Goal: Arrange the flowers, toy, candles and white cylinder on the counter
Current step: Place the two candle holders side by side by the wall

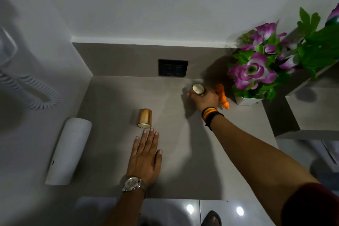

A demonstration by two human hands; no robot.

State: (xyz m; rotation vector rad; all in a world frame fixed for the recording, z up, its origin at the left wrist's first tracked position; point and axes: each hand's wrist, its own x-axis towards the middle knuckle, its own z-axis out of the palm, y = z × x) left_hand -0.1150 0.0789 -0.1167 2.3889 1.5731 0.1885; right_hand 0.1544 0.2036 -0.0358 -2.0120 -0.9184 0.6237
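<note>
Hands work over a grey stone counter (113, 97) in the head view: the right hand (203, 100) is closed around a small candle with a cream top (198, 88) near the back wall, just beside an orange plastic toy (222, 97) and a white pot of purple artificial flowers (254, 69). The left hand (145, 156) lies flat, fingers spread, grasping nothing, fingertips just short of a gold cylindrical candle (145, 118). A white cylinder (68, 150) lies on its side at the counter's left edge.
</note>
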